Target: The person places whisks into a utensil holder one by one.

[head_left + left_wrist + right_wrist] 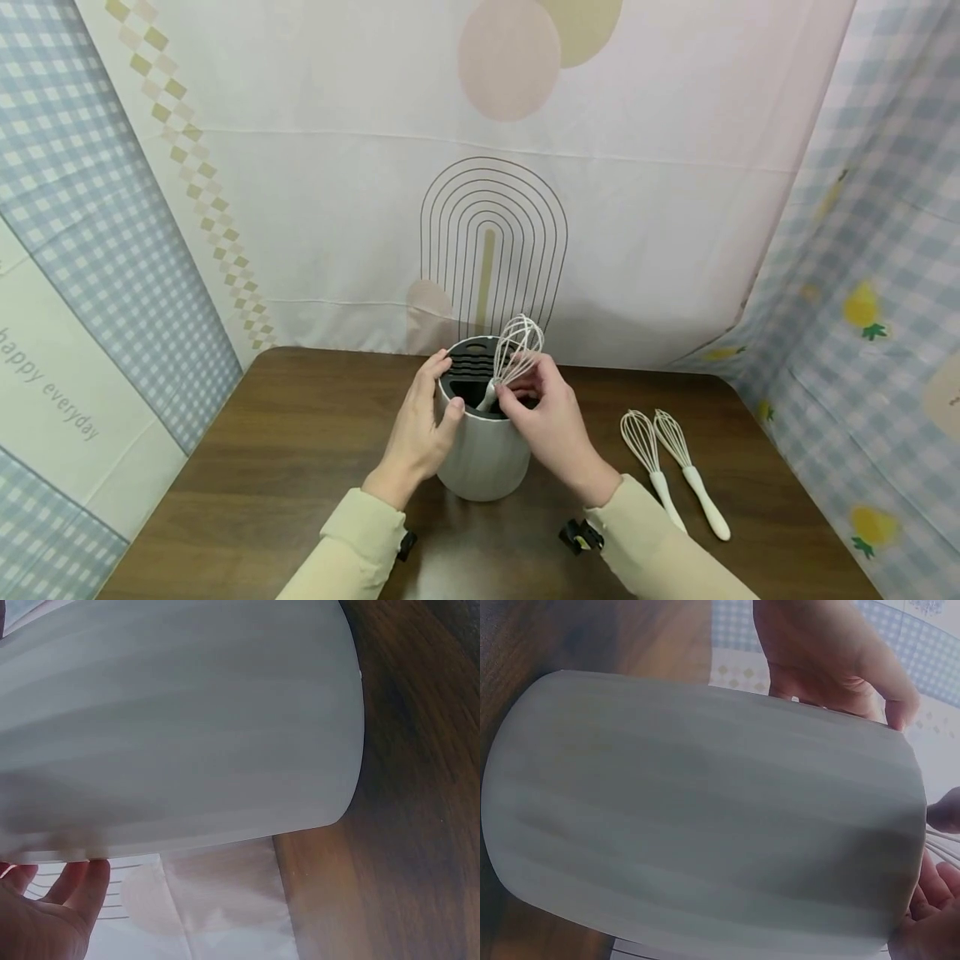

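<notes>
A light grey round utensil holder [483,458] with a black slotted top [472,358] stands upright on the table. One whisk [519,342] leans in its front opening, wire loops up, with the lower part of its white handle hidden inside. My right hand [551,417] pinches this whisk near where the wires meet the handle. Around the holder's left side my left hand [420,425] steadies it, thumb by the front rim and fingers toward the back. The holder wall [187,735] fills most of the left wrist view. In the right wrist view, the left hand [832,660] touches its upper edge.
To the right, two more white-handled whisks [651,462] [690,471] lie side by side on the brown wooden table [315,467]. A patterned cloth [337,233] hangs behind the table, with blue checked cloth [885,250] at the sides.
</notes>
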`<act>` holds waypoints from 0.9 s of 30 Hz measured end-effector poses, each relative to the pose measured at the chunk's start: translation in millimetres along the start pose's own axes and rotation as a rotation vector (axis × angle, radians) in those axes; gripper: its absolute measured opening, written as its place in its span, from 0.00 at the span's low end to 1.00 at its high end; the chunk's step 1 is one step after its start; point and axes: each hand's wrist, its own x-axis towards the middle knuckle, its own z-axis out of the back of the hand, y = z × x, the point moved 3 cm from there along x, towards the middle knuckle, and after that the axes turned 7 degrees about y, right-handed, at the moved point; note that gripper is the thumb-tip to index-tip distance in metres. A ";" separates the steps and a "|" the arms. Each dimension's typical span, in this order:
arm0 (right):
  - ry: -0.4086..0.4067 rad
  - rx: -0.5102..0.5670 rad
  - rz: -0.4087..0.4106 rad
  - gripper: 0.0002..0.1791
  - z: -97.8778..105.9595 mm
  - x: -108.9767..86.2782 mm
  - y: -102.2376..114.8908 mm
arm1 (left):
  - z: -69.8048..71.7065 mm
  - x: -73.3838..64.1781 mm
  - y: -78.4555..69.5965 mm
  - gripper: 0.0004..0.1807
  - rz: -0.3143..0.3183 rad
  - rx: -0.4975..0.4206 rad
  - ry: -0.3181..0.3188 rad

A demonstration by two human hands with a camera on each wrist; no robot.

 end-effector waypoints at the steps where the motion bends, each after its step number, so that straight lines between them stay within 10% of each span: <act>1: 0.006 -0.006 0.004 0.22 -0.8 0.5 -5.0 | 0.0 -0.1 0.1 0.33 0.002 0.000 0.001; 27: 0.056 -0.092 0.132 0.34 9.2 -3.6 -16.2 | -0.3 1.3 -0.8 0.33 -0.006 0.004 -0.020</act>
